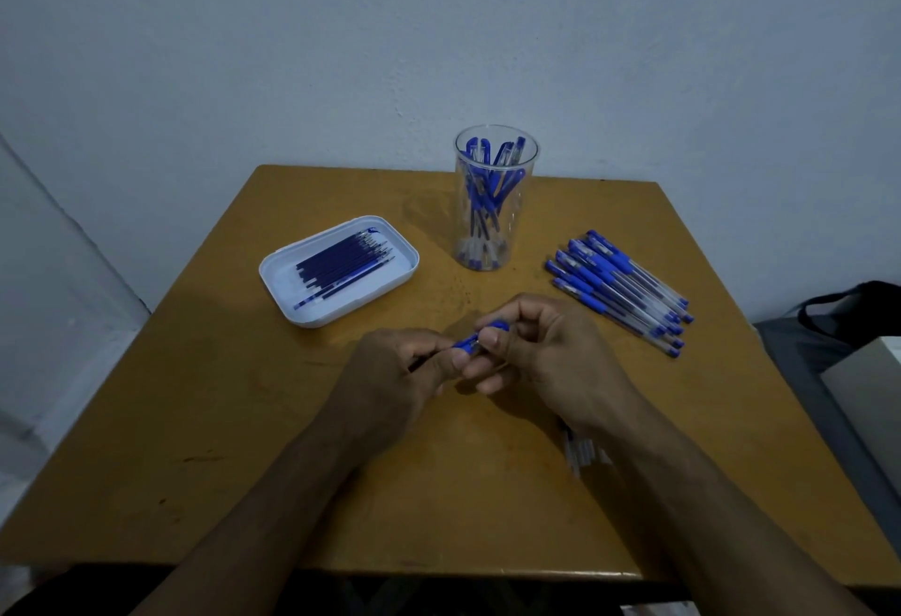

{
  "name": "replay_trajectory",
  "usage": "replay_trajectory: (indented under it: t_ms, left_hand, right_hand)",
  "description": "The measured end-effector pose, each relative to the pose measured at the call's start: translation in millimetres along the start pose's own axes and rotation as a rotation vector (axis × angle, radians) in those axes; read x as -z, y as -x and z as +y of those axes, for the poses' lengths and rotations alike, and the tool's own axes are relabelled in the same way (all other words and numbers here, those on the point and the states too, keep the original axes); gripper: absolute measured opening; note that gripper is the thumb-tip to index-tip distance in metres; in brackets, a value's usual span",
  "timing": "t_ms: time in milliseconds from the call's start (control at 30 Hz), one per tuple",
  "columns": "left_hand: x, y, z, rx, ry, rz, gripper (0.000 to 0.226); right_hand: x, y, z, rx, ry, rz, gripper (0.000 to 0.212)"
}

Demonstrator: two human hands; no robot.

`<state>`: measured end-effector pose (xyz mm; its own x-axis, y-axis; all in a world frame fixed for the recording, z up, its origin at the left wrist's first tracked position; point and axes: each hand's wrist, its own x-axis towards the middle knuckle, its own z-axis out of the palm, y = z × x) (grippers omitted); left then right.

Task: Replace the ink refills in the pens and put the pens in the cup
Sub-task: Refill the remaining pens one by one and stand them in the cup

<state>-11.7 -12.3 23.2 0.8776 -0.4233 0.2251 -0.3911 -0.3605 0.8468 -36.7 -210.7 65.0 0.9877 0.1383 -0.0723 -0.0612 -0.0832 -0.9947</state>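
Observation:
Both my hands meet over the middle of the wooden table (244, 420) around one blue pen (470, 340). My left hand (400, 376) grips its barrel, which is mostly hidden in the fist. My right hand (541, 352) pinches the blue end of the same pen between thumb and fingers. A clear cup (495, 198) holding several blue pens stands at the back centre. A white tray (339, 269) with several dark blue refills lies at the left. A pile of blue pens (621, 289) lies at the right.
Some clear, pale tubes (582, 452) lie on the table under my right forearm, partly hidden. A dark bag (848, 313) and a grey box (872, 386) sit beyond the table's right edge. The wall stands close behind the table.

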Motion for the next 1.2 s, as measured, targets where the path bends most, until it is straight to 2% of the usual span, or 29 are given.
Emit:
replay_trajectory:
  t_ms: [67, 200, 267, 367, 433, 500, 667, 767, 867, 1067, 1133, 1200]
  left_hand:
    - [0.4, 0.6, 1.0, -0.002, 0.017, 0.001, 0.031]
    - [1.2, -0.2, 1.5, -0.009, 0.067, 0.019, 0.027]
    - [0.9, 0.4, 3.1, -0.014, 0.068, 0.021, 0.023]
    - [-0.2, 0.7, 4.7, 0.042, 0.063, 0.087, 0.021]
    - [0.0, -0.8, 4.6, 0.127, 0.09, 0.196, 0.021]
    - [0.6, -2.1, 4.0, 0.164, 0.105, 0.289, 0.02]
    - [-0.6, -1.9, 6.1, 0.155, 0.128, 0.326, 0.021]
    - [-2.8, 0.2, 6.2, 0.124, 0.096, 0.319, 0.026]
    - [-4.0, 1.7, 4.7, 0.108, 0.066, 0.296, 0.02]
    - [-4.2, 1.5, 0.2, 0.096, 0.049, 0.233, 0.025]
    - [-3.3, 1.3, -2.6, 0.072, 0.013, 0.212, 0.028]
    - [-2.9, 1.4, -3.6, 0.031, -0.015, 0.194, 0.03]
  right_hand:
    - [-0.2, 0.6, -1.7, -0.001, 0.008, -0.012, 0.01]
    - [4.0, 1.6, -3.9, 0.009, -0.155, 0.001, 0.015]
    - [4.7, 2.0, -5.3, 0.002, -0.139, 0.023, 0.017]
    - [4.1, 0.6, -4.7, 0.031, -0.105, 0.173, 0.013]
    - [8.2, -1.2, -0.8, 0.108, 0.083, 0.356, 0.011]
    - [12.8, -1.5, 3.3, 0.143, 0.359, 0.432, 0.016]
    - [-5.9, 4.3, 6.8, 0.116, 0.984, 0.191, 0.027]
    - [-15.1, 6.5, 6.7, 0.111, 1.091, 0.188, 0.012]
    - [-17.5, 5.5, 7.3, 0.125, 1.2, 0.164, 0.015]
    - [-9.7, -2.4, 16.5, 0.162, 1.243, 0.108, 0.032]
    - [-5.4, -2.6, 14.5, 0.172, 1.14, 0.177, 0.033]
    - [-1.9, -1.2, 11.3, 0.173, 0.934, 0.303, 0.027]
